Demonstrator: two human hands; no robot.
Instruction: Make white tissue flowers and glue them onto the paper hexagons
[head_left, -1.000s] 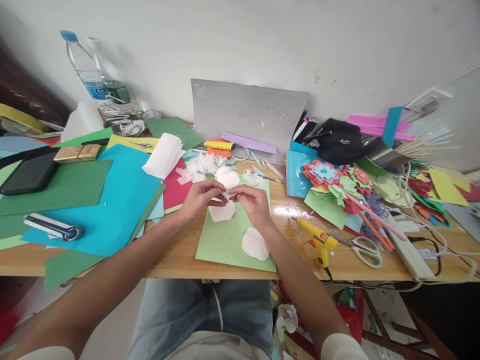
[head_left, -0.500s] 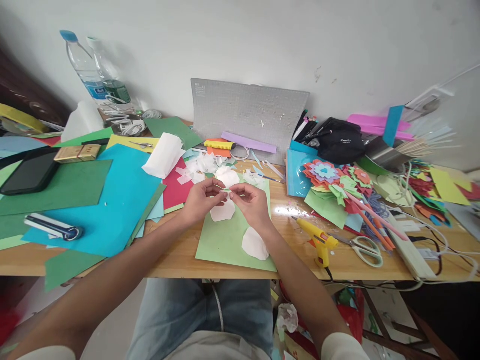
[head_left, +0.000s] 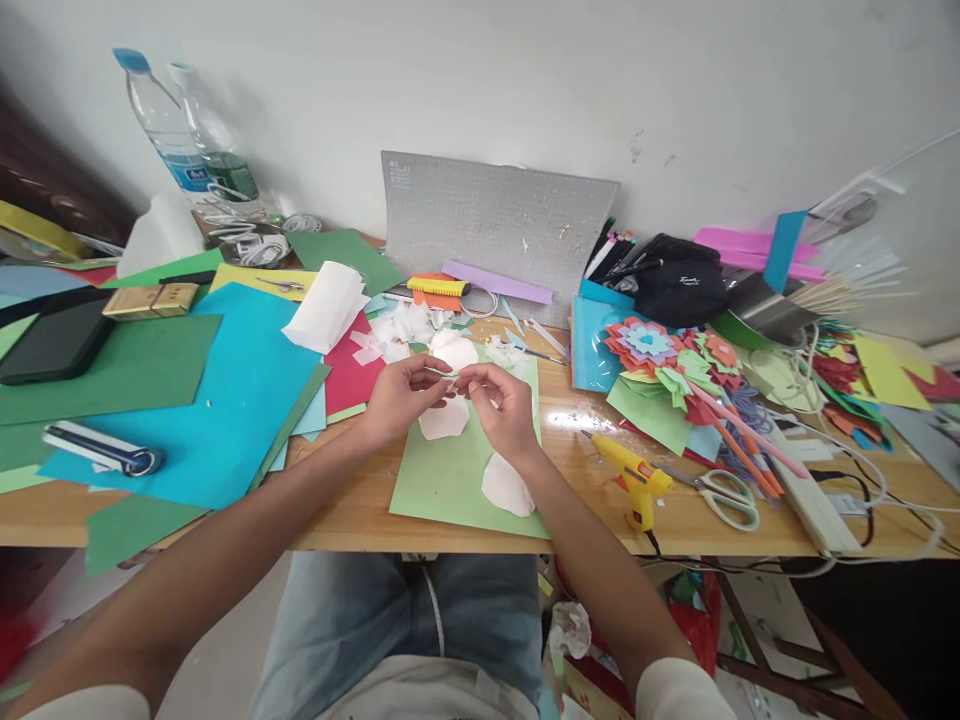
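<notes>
My left hand (head_left: 401, 400) and my right hand (head_left: 501, 405) meet over a light green paper sheet (head_left: 431, 495). Their fingertips pinch a small whitish piece of paper (head_left: 451, 386), mostly hidden by the fingers. Under and around the hands, rounded white paper pieces lie on the sheet: one paper cutout (head_left: 454, 352) just behind the fingers, another paper cutout (head_left: 442, 420) below them. A third white cutout (head_left: 507, 486) is partly covered by my right wrist.
White paper scraps (head_left: 405, 328) and a white paper roll (head_left: 326, 305) lie behind to the left. A yellow glue gun (head_left: 634, 475), scissors (head_left: 724, 497) and paper flowers (head_left: 645, 343) are on the right. A grey cutting mat (head_left: 495, 225) leans against the wall. Left, a stapler (head_left: 105, 450) rests on blue paper (head_left: 247, 400).
The fingertips have shifted slightly around the small paper piece, and the right fingers look a little more bent. The whole view has moved a little; the objects on the table stay in place.
</notes>
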